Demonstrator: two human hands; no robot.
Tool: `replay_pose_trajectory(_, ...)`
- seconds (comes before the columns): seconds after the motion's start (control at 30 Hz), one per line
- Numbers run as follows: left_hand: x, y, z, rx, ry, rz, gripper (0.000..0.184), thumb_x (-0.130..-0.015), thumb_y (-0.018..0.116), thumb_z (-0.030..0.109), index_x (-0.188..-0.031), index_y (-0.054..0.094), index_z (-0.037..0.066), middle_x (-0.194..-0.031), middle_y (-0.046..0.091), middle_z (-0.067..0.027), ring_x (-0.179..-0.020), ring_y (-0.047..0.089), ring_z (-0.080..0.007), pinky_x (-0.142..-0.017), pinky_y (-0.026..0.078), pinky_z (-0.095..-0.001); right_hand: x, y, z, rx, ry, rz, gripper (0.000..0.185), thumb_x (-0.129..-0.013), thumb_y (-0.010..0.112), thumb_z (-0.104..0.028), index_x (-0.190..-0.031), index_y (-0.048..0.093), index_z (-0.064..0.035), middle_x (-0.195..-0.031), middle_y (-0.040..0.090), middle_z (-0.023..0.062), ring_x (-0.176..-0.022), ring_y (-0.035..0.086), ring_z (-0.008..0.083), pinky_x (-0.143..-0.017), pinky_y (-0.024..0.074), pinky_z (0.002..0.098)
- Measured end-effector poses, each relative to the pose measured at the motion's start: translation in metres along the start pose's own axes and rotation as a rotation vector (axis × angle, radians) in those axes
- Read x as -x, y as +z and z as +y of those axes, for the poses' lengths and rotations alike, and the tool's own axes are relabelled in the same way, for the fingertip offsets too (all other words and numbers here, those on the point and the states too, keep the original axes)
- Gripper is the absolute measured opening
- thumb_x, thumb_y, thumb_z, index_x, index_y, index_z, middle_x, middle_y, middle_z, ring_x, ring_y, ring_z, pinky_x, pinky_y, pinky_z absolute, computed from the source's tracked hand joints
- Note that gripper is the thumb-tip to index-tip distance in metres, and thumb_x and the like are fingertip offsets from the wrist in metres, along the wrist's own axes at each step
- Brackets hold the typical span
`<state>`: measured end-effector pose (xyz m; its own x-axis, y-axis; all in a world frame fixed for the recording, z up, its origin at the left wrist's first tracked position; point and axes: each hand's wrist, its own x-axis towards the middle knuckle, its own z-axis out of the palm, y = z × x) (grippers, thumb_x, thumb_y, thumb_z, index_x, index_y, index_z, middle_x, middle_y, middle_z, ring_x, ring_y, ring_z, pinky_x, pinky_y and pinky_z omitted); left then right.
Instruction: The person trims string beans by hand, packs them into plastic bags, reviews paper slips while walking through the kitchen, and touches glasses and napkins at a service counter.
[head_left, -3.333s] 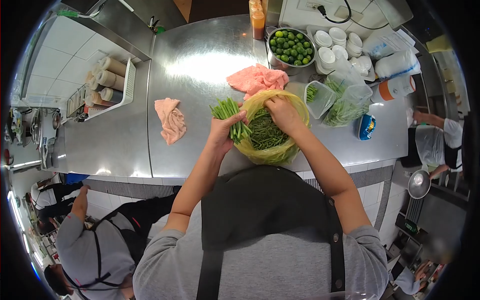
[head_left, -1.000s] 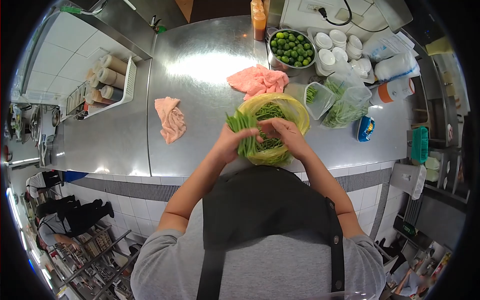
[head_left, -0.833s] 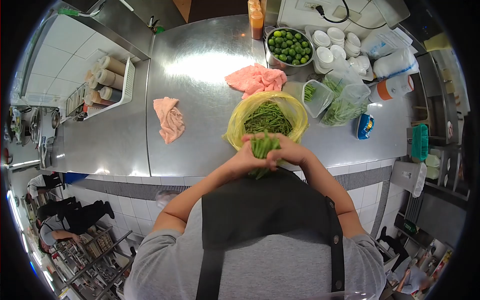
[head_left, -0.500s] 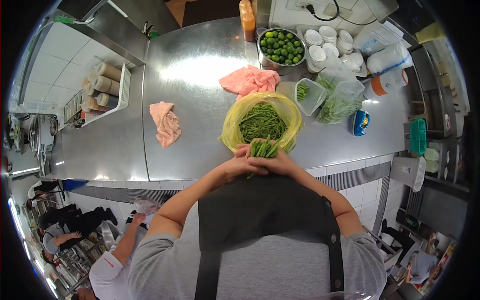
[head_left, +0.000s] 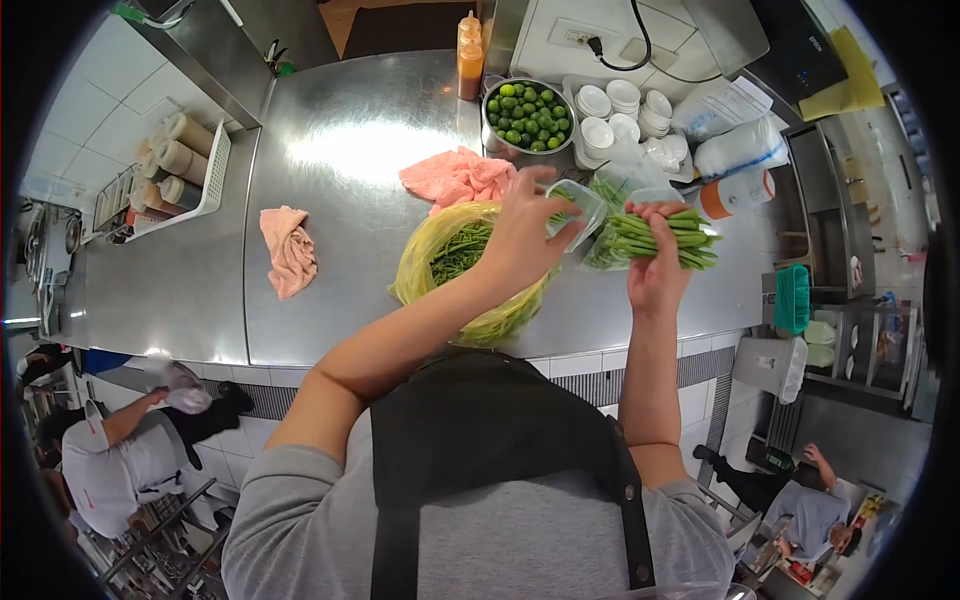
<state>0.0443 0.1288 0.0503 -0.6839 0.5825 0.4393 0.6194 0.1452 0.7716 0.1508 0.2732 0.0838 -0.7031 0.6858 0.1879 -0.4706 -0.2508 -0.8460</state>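
A bundle of cut green beans is gripped in my right hand, above the clear bag of beans on the right. My left hand is raised with its fingers apart over the right side of the yellow bag, beside the clear plastic container. That container lies tilted, with some beans inside. More loose green beans fill the yellow bag, partly hidden by my left hand and forearm.
Behind are a pink cloth, a bowl of limes, stacked white dishes and sauce bottles. Another cloth lies left, bottles in a white basket beyond. Co-workers stand at lower left and lower right.
My hands have parted and risen from the yellow bag's front edge. The bean bundle has moved right in my right hand; my left hand has opened toward the container. The view has shifted right.
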Motion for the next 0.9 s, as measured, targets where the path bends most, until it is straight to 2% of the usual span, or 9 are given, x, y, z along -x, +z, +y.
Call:
replay_pose_trajectory(0.1,-0.009,0.031,-0.02,-0.314,-0.031,0.048,0.024,-0.075,0.075,0.003,-0.099,0.074,0.001,-0.114,0.061,-0.0143,-0.104,0.058,-0.0314,-0.096,0.046,-0.0376,-0.007,0.011,0.011,0.312,-0.096,-0.051,0.015,-0.09,0.064,0.003,-0.099,0.055,-0.0045,-0.094,0.062,0.0071,-0.094,0.063,0.0177,-0.091,0.0503,0.0328)
replay_pose_trajectory(0.17,-0.001,0.045,-0.057,-0.212,-0.088,0.009,0.03,-0.073,0.071,-0.001,-0.103,0.073,0.001,-0.115,0.061,-0.0134,-0.1,0.059,-0.0288,-0.092,0.048,-0.0369,-0.006,0.017,0.018,0.553,-0.251,-0.144,0.015,-0.088,0.066,0.007,-0.095,0.057,-0.0028,-0.092,0.064,0.0055,-0.092,0.063,0.014,-0.086,0.0499,0.0288)
replay_pose_trajectory(0.33,-0.007,0.012,-0.059,0.127,-0.276,-0.161,0.051,-0.066,0.06,-0.012,-0.114,0.069,0.0,-0.116,0.06,-0.0174,-0.1,0.061,-0.0317,-0.087,0.051,-0.0381,-0.014,-0.005,-0.005,0.586,-0.366,-0.058,0.015,-0.089,0.064,0.007,-0.096,0.056,-0.0022,-0.093,0.064,0.0075,-0.091,0.063,0.0142,-0.086,0.0498,0.028)
replay_pose_trajectory(0.4,-0.014,0.012,-0.059,0.147,-0.251,-0.256,0.051,-0.069,0.06,-0.009,-0.119,0.067,0.002,-0.12,0.06,-0.0123,-0.076,0.059,-0.0221,-0.07,0.052,-0.0351,-0.017,-0.019,-0.01,0.479,-0.302,0.051,0.015,-0.089,0.064,0.008,-0.096,0.055,-0.0021,-0.094,0.064,0.0079,-0.091,0.063,0.0143,-0.087,0.0502,0.0281)
replay_pose_trajectory(0.43,-0.021,0.019,-0.064,0.148,-0.254,-0.265,0.051,-0.069,0.06,-0.009,-0.119,0.067,0.002,-0.12,0.06,-0.0123,-0.076,0.059,-0.0221,-0.07,0.052,-0.0351,-0.018,-0.024,-0.01,0.447,-0.282,0.07,0.015,-0.089,0.063,0.009,-0.096,0.055,-0.0021,-0.093,0.064,0.0083,-0.091,0.063,0.0152,-0.087,0.0506,0.0283)
replay_pose_trajectory(0.5,-0.049,0.039,-0.079,0.057,-0.012,-0.26,0.051,-0.068,0.061,-0.006,-0.119,0.068,0.002,-0.107,0.065,-0.0131,-0.072,0.059,-0.0196,-0.066,0.051,-0.0332,-0.018,-0.028,-0.009,0.443,-0.249,0.077,0.015,-0.089,0.064,0.008,-0.096,0.055,-0.002,-0.093,0.064,0.0086,-0.091,0.063,0.0156,-0.088,0.0506,0.0284)
replay_pose_trajectory(0.57,-0.095,0.036,-0.063,-0.027,-0.154,-0.573,0.052,-0.068,0.063,-0.002,-0.12,0.069,0.002,-0.091,0.068,-0.0149,-0.067,0.061,-0.0172,-0.064,0.051,-0.0319,-0.016,-0.025,-0.009,0.423,-0.224,0.061,0.015,-0.09,0.063,0.008,-0.097,0.054,-0.0017,-0.093,0.064,0.0093,-0.091,0.063,0.0163,-0.089,0.0507,0.0299)
replay_pose_trajectory(0.63,-0.123,0.025,-0.031,0.057,-0.306,-0.605,0.051,-0.068,0.065,-0.001,-0.118,0.07,0.0,-0.079,0.068,-0.0151,-0.067,0.063,-0.0159,-0.064,0.052,-0.0319,-0.015,-0.029,-0.01,0.424,-0.277,0.014,0.014,-0.09,0.062,0.008,-0.097,0.054,-0.0018,-0.093,0.064,0.0093,-0.091,0.063,0.0164,-0.089,0.0509,0.0309)
replay_pose_trajectory(0.9,-0.175,-0.002,0.01,0.375,-0.271,-0.559,0.051,-0.068,0.067,-0.001,-0.118,0.07,-0.001,-0.076,0.066,-0.0103,-0.065,0.063,-0.0124,-0.061,0.05,-0.0261,-0.007,-0.051,-0.029,0.361,-0.251,0.161,0.015,-0.09,0.061,0.009,-0.097,0.055,-0.0017,-0.093,0.063,0.0089,-0.092,0.064,0.0181,-0.091,0.0513,0.0336)
